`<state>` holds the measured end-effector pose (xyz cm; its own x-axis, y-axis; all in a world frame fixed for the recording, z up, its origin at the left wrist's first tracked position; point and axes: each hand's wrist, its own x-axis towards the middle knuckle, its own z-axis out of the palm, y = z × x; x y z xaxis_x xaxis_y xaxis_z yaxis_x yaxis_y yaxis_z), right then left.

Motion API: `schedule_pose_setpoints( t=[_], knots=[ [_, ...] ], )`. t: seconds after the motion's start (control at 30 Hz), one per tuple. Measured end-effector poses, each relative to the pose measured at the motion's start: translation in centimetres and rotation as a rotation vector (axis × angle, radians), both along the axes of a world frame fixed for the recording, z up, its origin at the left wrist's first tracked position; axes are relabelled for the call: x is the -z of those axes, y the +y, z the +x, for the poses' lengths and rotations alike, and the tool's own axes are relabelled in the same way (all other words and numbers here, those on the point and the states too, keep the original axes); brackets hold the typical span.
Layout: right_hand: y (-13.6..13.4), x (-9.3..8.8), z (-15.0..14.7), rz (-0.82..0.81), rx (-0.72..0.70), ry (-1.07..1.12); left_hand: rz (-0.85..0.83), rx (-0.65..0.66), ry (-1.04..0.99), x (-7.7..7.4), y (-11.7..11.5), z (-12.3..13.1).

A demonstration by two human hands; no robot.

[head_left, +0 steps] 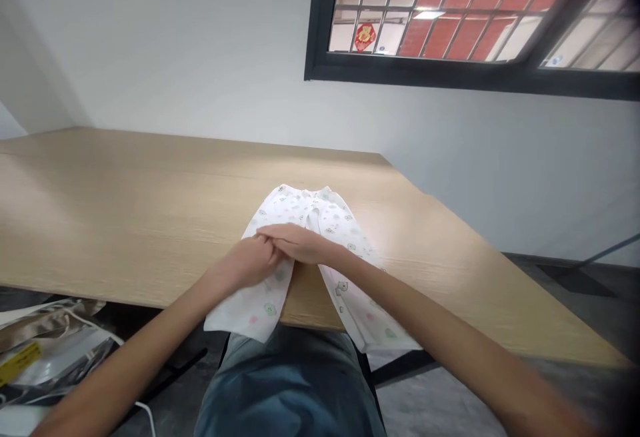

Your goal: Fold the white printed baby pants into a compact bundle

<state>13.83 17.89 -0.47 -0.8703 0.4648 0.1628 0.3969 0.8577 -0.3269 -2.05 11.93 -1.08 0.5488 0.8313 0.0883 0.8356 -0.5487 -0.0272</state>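
Your right hand (303, 244) lies across your left hand (253, 262) above the white printed trousers (327, 220), its fingers (280, 236) closed narrow; you cannot tell whether either hand grips the cloth. The trousers lie on the wooden table (150, 210), legs hanging over its near edge above your jeans (290, 384). Low on your left, a foil bag (60, 350) carries a yellow label (19, 362), its print unreadable, with a white cable (146, 416) nearby. Beyond the table, a barred window (440, 74) shows a red charm (365, 36)
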Motion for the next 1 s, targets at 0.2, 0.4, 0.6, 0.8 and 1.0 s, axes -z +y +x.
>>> schedule_pose_setpoints(
  t=[0.2,0.4,0.6,0.8,1.0],
  knots=[
    [4.3,1.1,-3.1,-0.001,0.329,-0.143,0.377,-0.135,-0.065,4.7,-10.5,0.0],
    [7.4,0.7,-2.0,-0.091,0.445,-0.084,0.592,-0.122,-0.162,5.5,-14.2,0.5],
    [4.8,-2.0,5.6,-0.155,0.439,0.043,0.102,-0.261,-0.372,0.7,-9.9,2.7],
    [1.3,-0.8,10.6,-0.282,0.399,-0.058,-0.135,0.106,-0.416,-1.2,-5.1,13.1],
    [4.2,2.1,10.1,-0.042,0.437,-0.093,-0.095,0.181,-0.461,2.7,-7.9,16.7]
  ],
)
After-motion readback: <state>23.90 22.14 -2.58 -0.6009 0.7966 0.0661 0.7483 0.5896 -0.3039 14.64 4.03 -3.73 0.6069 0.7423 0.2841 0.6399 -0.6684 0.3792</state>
